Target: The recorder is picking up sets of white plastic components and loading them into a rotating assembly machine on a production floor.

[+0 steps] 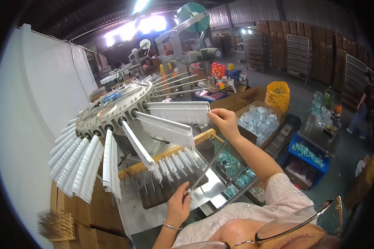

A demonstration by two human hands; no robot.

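Note:
A large round metal wheel (112,106) carries rods around its rim, many hung with white fringed strips (166,126). My right hand (225,122) is closed in a pinch at the outer end of the upper right fringed strip (178,111). Lower down, near the front of the metal table, my left hand (179,205) has its thumb and fingers closed around the lower end of a thin grey rod (210,166). That rod slants up to the right. Beside it, several short white-wrapped pieces (176,164) stand in a row on a dark block (156,197).
A wooden bar (143,168) runs behind the dark block. Trays of green pieces (230,164) lie to the right, beyond them a carton of clear packets (257,120) and a yellow bag (277,95). A pin rack (56,226) is at lower left. Another person (363,103) walks at far right.

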